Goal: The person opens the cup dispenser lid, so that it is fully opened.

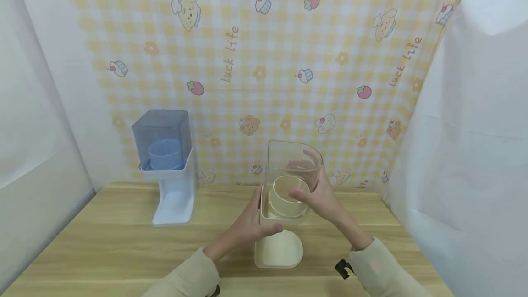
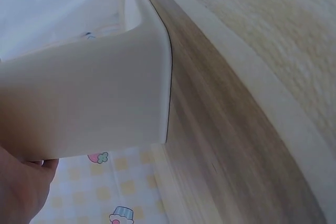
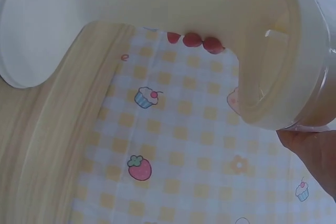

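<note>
A cream-coloured dispenser (image 1: 284,249) with a clear box-shaped top (image 1: 284,159) stands upright before me on the table. A round cream cup-like ring (image 1: 288,198) shows inside the clear top. My left hand (image 1: 247,226) grips the dispenser's neck from the left, its thumb in front; in the right wrist view, its fingertips (image 3: 192,40) come round the neck's far edge. My right hand (image 1: 319,191) holds the clear top from the right, thumb in front and fingers behind the clear wall. The left wrist view shows the stand's smooth side (image 2: 94,93) close up.
A second dispenser (image 1: 175,196), white with a translucent blue top (image 1: 161,127), stands at the back left of the wooden table (image 1: 111,242). A yellow checked cloth (image 1: 247,49) hangs behind the table. White sheets (image 1: 466,141) hang at both sides.
</note>
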A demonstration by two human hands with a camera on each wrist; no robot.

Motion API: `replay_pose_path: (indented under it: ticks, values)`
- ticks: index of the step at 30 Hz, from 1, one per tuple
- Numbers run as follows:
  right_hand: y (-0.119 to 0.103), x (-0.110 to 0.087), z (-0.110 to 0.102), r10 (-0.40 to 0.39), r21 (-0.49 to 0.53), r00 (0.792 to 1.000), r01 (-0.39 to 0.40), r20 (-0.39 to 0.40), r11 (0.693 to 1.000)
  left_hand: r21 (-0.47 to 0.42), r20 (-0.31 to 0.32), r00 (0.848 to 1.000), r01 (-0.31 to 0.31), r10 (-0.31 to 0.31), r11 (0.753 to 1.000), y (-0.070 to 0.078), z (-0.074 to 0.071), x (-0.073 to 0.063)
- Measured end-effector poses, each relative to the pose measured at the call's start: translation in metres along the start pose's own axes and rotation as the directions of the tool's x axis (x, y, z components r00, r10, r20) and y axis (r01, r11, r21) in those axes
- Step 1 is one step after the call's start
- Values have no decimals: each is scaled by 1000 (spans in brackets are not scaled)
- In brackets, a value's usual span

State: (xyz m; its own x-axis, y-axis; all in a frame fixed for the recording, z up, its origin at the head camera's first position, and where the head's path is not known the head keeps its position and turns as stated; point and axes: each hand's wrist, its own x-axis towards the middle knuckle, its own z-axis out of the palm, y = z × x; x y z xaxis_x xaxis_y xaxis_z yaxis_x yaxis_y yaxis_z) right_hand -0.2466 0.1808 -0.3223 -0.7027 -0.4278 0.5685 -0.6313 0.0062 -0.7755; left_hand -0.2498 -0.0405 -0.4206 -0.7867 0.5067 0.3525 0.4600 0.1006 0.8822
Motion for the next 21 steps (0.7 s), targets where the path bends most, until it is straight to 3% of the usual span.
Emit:
replay_pose_path:
  ticks: [21]
  values:
    - [1, -3, 10, -5, 15, 996, 6, -85, 1000, 15, -49, 999, -20, 21, 1000, -4, 2, 0]
